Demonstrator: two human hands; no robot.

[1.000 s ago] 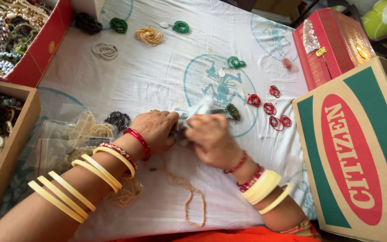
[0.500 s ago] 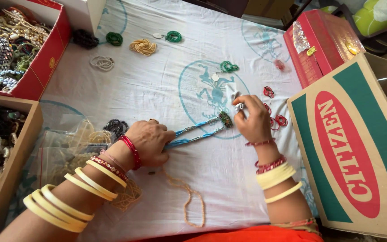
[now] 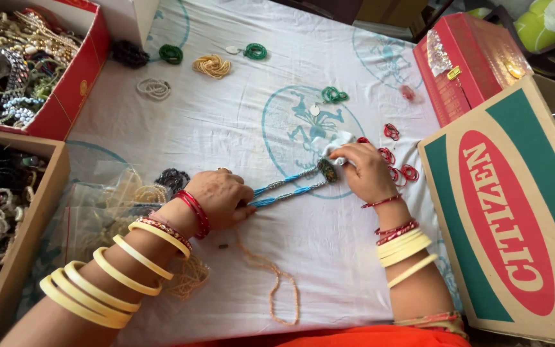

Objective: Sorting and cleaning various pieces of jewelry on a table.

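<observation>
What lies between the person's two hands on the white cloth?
In the head view, a blue beaded necklace stretches taut in two strands from the left hand to the right hand, which presses a small white cloth near its dark pendant.

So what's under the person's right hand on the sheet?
The right hand presses a small white cloth onto a dark pendant at the end of the blue beaded necklace. The palm hides most of the cloth; the sheet lies beneath.

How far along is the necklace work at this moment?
Done: the blue beaded necklace lies stretched straight across the white cloth. In hand: left hand pins one end, right hand holds the pendant end with a small white wrap. Left: the wrap is not yet around the pendant.
</observation>
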